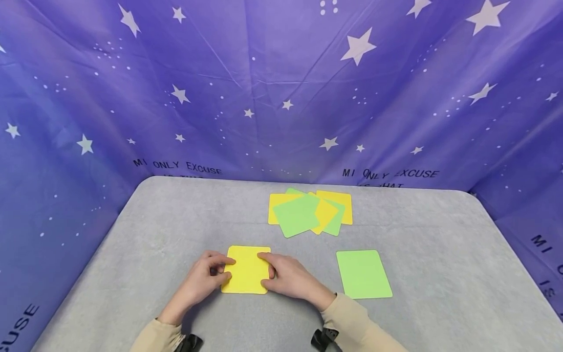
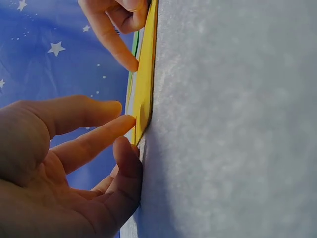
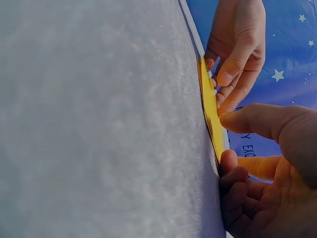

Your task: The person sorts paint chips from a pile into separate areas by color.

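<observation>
A yellow square card (image 1: 246, 274) with rounded corners lies low over the grey table, between both hands. My left hand (image 1: 206, 276) holds its left edge, thumb and index finger on top and the other fingers curled at the side. My right hand (image 1: 292, 276) grips the opposite edge in much the same way. From the left wrist view, the yellow card (image 2: 145, 74) shows edge-on and slightly bent at its near corner. The right wrist view shows the yellow card (image 3: 210, 99) bowed a little along its edge, with the right thumb touching its top face.
A green square card (image 1: 364, 275) lies flat to the right of my right hand. Farther back, several overlapping green and yellow cards (image 1: 296, 215) form a loose pile. The grey table (image 1: 440, 234) ends at a purple star-patterned curtain (image 1: 281, 98).
</observation>
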Tool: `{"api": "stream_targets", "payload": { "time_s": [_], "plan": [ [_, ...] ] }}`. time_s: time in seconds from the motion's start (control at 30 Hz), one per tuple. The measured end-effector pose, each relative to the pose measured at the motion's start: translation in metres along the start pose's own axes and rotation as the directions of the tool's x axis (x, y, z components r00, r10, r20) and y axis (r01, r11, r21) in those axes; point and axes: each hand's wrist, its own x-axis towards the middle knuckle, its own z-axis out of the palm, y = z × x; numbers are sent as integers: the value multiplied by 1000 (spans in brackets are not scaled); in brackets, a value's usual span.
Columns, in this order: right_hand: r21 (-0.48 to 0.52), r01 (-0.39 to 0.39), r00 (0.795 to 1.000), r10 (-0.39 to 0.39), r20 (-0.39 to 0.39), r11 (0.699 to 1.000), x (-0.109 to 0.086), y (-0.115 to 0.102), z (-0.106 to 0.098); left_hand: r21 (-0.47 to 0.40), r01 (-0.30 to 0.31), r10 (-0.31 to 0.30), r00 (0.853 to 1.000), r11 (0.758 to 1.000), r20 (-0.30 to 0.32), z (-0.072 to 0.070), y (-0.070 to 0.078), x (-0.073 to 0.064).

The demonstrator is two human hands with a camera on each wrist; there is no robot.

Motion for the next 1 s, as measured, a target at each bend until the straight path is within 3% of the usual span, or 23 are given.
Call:
{"api": "stream_targets", "payload": {
  "time_s": [0.2,0.37,0.6,0.7,0.87,1.0],
  "plan": [
    [65,31,999,-31,5,997,-3,4,-4,-18,42,-42,999,999,-8,1,0,0],
    [105,75,995,-68,-67,992,-12,15,-11,-16,63,-64,997,998,-49,4,1,3],
    [164,64,979,-30,-200,984,-22,36,-30,-53,-50,44,992,997,-116,15,8,14],
    [182,59,968,-11,-250,982,-25,43,-39,-107,-81,69,992,991,-108,24,13,23],
    [247,13,945,69,-320,969,-26,53,-53,-185,-71,57,995,980,-76,39,24,39],
    [312,-15,929,129,-348,950,-25,60,-64,-284,-52,49,999,957,-20,50,33,51]
  ]
}}
